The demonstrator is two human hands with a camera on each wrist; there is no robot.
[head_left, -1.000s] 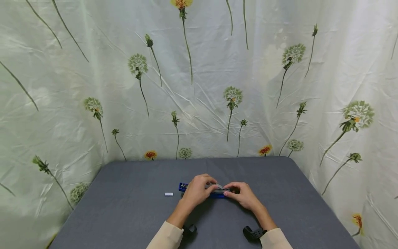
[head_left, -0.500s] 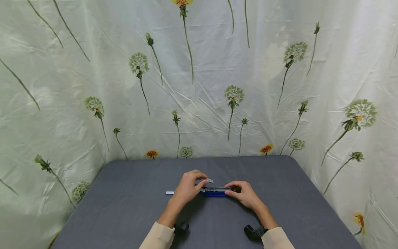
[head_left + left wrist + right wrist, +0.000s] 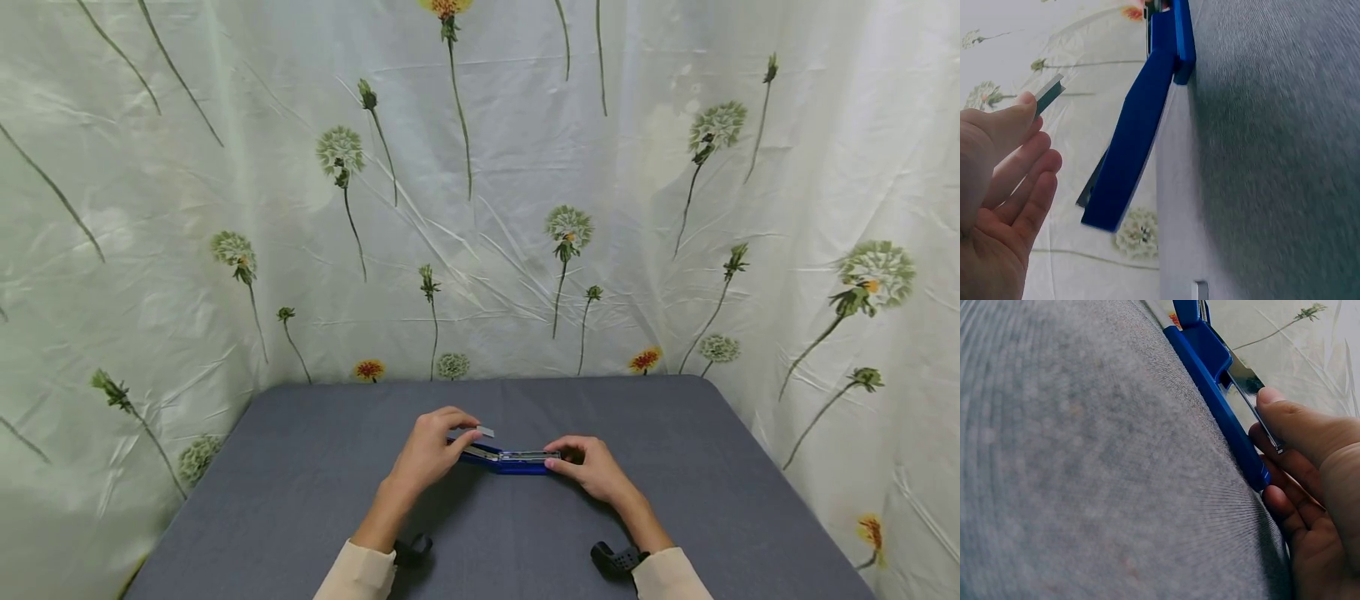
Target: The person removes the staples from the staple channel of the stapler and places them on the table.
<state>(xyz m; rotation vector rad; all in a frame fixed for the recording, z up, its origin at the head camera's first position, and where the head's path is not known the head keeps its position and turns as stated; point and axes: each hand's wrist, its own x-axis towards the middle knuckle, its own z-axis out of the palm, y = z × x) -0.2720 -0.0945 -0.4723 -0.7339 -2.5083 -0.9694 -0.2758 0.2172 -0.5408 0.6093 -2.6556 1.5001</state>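
Note:
A blue stapler [image 3: 522, 468] lies opened out on the table, its top arm [image 3: 1132, 137] swung back to the left and tilted up. My right hand [image 3: 592, 468] pinches the metal magazine [image 3: 1249, 390] at the stapler's right end, thumb on one side and fingers on the other. Raised above the tilted top arm, my left hand [image 3: 431, 450] pinches a short strip of staples [image 3: 1049, 97] between thumb and index finger. The strip's free end points right, apart from the stapler. The other left fingers are loosely bent.
A second small pale strip [image 3: 1199, 290] lies on the grey cloth-covered table [image 3: 315, 500]; the left arm hides it in the head view. Behind the table hangs a curtain [image 3: 495, 250] with dandelion prints. Each wrist wears a black strap [image 3: 615, 560].
My left hand has moved left and up from the stapler's magazine with the staple strip, uncovering the magazine and the raised top arm. My right hand has stayed at the stapler's right end.

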